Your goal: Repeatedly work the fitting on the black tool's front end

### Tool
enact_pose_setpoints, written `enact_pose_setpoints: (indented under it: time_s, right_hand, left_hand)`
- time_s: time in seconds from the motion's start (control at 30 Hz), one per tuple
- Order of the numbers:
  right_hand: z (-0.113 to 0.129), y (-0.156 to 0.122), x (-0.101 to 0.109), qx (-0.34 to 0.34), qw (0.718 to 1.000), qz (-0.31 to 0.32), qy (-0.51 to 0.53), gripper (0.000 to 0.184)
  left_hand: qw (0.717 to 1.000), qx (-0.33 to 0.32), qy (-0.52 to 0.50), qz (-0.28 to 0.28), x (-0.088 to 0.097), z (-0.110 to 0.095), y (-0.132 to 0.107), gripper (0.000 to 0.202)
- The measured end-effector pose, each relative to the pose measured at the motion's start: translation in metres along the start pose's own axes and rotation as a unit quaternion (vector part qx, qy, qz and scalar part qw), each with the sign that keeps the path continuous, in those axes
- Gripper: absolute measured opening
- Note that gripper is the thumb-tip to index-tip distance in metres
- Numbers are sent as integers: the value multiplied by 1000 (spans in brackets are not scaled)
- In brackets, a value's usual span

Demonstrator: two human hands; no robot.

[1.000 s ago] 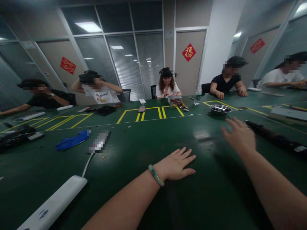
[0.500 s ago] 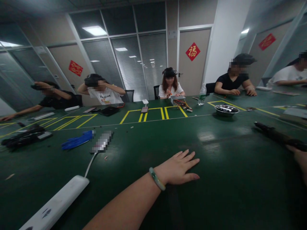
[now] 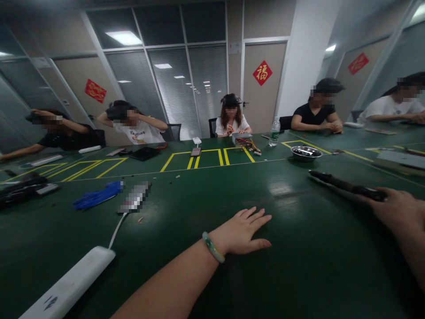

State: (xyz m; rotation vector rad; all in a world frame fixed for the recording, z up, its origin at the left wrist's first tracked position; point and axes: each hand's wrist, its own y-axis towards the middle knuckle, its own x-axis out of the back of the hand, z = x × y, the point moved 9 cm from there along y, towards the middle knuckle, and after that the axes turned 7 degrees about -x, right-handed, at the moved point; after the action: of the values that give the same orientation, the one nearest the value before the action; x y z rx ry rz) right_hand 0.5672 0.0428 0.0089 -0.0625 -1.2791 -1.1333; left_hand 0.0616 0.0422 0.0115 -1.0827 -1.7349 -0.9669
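Observation:
My left hand (image 3: 244, 231) lies flat on the dark green table (image 3: 186, 266) with its fingers stretched out, holding nothing. A pale green bangle (image 3: 212, 247) circles that wrist. My right hand (image 3: 396, 212) is at the right edge, closed on the near end of a long thin black device (image 3: 345, 185). The device sticks out to the left, just above the tabletop.
A white power strip (image 3: 66, 285) with its cable lies at the near left, a blue glove (image 3: 94, 197) beyond it. A steel bowl (image 3: 306, 153), a water bottle (image 3: 274, 131) and a box with wires (image 3: 244, 140) stand farther back. Several people sit round the table's far side.
My right hand reached out to the right, took hold of the long black device and brought it leftward into view. My left hand stayed flat on the table.

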Motion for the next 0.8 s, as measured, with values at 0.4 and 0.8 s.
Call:
enact_pose_setpoints:
  time_s: [0.4, 0.8]
  right_hand:
    - [300, -220, 38, 345, 892, 220, 194, 37]
    - [360, -307, 45, 433, 779, 333, 307, 49]
  left_hand:
    - [975, -23, 105, -196, 56, -28, -4, 34]
    - [952, 101, 123, -261, 65, -6, -9, 32]
